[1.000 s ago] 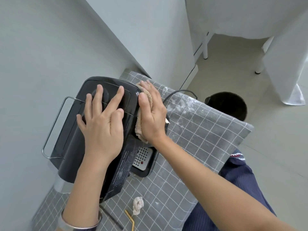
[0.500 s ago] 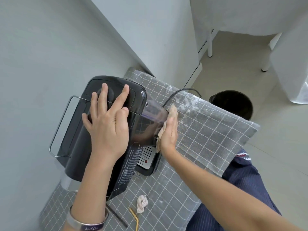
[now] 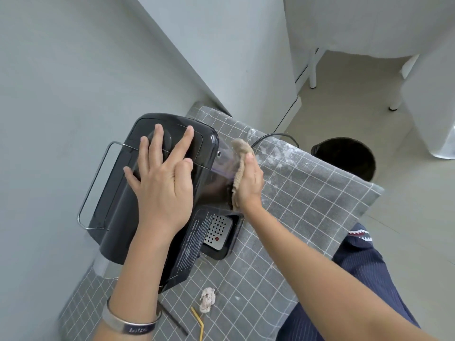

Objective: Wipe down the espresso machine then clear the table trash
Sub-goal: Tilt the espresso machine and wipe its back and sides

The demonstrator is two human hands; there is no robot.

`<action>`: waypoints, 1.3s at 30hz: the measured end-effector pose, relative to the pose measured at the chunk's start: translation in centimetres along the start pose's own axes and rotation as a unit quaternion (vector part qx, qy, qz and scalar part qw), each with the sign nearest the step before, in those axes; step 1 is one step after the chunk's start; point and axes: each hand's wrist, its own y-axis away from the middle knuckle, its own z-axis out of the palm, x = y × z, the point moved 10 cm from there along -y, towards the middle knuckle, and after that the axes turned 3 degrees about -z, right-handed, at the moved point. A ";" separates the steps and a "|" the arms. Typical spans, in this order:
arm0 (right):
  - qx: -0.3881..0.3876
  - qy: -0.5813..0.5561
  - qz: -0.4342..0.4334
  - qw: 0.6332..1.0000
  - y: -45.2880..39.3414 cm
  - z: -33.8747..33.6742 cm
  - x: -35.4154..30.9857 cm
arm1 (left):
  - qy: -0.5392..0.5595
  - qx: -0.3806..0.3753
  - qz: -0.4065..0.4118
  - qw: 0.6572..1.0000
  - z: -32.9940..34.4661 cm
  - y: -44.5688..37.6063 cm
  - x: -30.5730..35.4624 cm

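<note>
Two hands on the espresso machine (image 3: pixel 157 193), wiping under way.
Right hand (image 3: pixel 250 185) presses a tan cloth (image 3: pixel 240 156) flat against the machine's clear side tank; left hand (image 3: pixel 162 178) lies open on its top, steadying it. A hard push could slide the machine on the table (image 3: pixel 307 205) cloth. Crumpled tissue (image 3: pixel 207 299) and yellow straw (image 3: pixel 198 321) wait beside its base.

Bare forearms, no sleeves in view. On the left wrist, just behind the left hand (image 3: pixel 162 190), a silver cuff bracelet (image 3: pixel 128 324) with a dark band bearing small pale lettering, too small to read. Nothing worn behind the right hand (image 3: pixel 248 185). Below the right forearm, navy trousers (image 3: pixel 357 262) with fine pale pinstripes and a shark-mouth patch (image 3: pixel 359 234), white teeth edged red.
</note>
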 end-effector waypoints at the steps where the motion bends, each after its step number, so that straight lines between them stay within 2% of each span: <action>1: 0.018 0.030 0.052 0.998 0.4 -1.2 2.1 | 0.001 0.001 0.000 1.000 0.0 0.1 0.0; 3: 0.051 0.100 0.120 0.986 2.3 -3.0 4.8 | -0.005 0.003 0.001 1.000 0.0 0.2 0.0; 5: 0.053 0.140 0.133 0.980 4.5 -3.2 5.2 | -0.012 0.004 0.007 1.000 0.0 0.1 0.1; 8: 0.001 0.181 0.155 0.971 7.5 -3.5 5.2 | -0.027 0.005 0.020 0.999 0.0 0.1 0.4; 10: -0.070 0.235 0.175 0.953 8.9 -4.5 5.2 | -0.037 0.009 0.027 0.999 0.0 0.1 0.4; 12: -0.131 0.297 0.159 0.932 9.6 -5.9 4.7 | -0.049 0.017 0.033 0.998 -0.2 0.1 0.3; 15: -0.156 0.365 0.102 0.912 10.0 -7.4 2.8 | -0.038 0.039 0.043 0.998 -0.9 0.4 0.7; 16: -0.172 0.395 0.079 0.899 9.8 -7.5 2.4 | -0.004 0.054 0.044 0.998 -1.5 0.6 0.7; 18: -0.213 0.501 0.042 0.838 9.3 -7.3 1.5 | 0.106 0.097 0.031 0.989 -3.7 0.9 -0.2; 19: -0.214 0.529 0.021 0.821 9.0 -6.9 0.3 | 0.156 0.128 0.016 0.979 -5.2 0.8 -1.6; 21: -0.198 0.517 -0.039 0.832 9.3 -5.2 -4.5 | 0.210 0.203 -0.022 0.956 -8.6 0.7 -5.9; 23: -0.201 0.433 -0.089 0.874 10.6 -3.1 -9.5 | 0.215 0.236 -0.065 0.945 -10.7 -0.1 -10.8; 25: -0.238 0.351 -0.085 0.902 12.8 -0.5 -12.9 | 0.192 0.196 -0.115 0.955 -10.4 -1.7 -15.0; 27: -0.284 0.290 -0.052 0.913 14.7 2.2 -14.5 | 0.182 0.130 -0.152 0.963 -8.8 -2.9 -17.6; 29: -0.303 0.239 0.006 0.922 15.5 4.1 -14.8 | 0.222 0.085 -0.158 0.958 -7.6 -3.6 -18.0; 31: -0.286 0.201 0.065 0.935 15.2 4.8 -14.4 | 0.244 0.055 -0.143 0.958 -6.7 -4.0 -17.1; 34: -0.271 0.197 0.110 0.936 15.0 4.7 -13.7 | 0.226 0.066 -0.116 0.965 -6.7 -3.9 -15.6; 39: -0.303 0.163 0.130 0.930 14.9 5.1 -13.4 | 0.230 0.081 -0.103 0.964 -7.3 -3.6 -14.4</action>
